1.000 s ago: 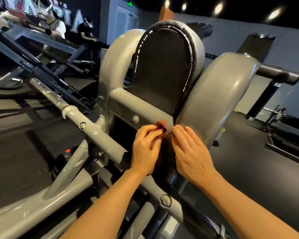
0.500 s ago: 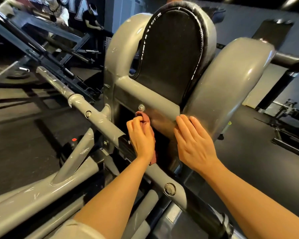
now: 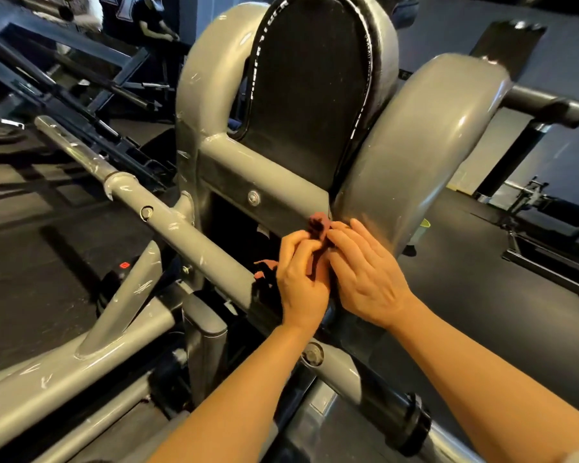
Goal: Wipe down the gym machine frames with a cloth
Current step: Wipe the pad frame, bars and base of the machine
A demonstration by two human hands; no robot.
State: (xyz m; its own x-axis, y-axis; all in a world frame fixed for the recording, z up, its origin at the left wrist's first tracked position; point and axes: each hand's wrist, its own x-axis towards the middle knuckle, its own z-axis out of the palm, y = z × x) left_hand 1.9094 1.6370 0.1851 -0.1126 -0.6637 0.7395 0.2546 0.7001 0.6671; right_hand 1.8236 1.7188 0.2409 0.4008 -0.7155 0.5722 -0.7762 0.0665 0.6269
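Observation:
A grey gym machine frame [image 3: 274, 182] fills the middle of the view, with a black oval pad [image 3: 310, 95] set in it. My left hand [image 3: 301, 275] grips a small reddish cloth [image 3: 319, 225] and holds it against the lower edge of the frame's crossbar, where it meets the right grey housing [image 3: 425, 155]. A loose end of the cloth hangs out to the left of my hand. My right hand [image 3: 365, 269] lies beside the left, its fingertips touching the cloth and the base of the housing.
A long grey bar [image 3: 168, 215] runs diagonally from upper left down under my hands. Black weight machines [image 3: 81, 95] stand at the back left, and another black machine [image 3: 549, 235] at the right. Dark rubber floor [image 3: 465, 312] surrounds the frame.
My left hand slid the cloth left along the crossbar toward the bolt, then back right to the housing. My right hand closed in until it touches the cloth.

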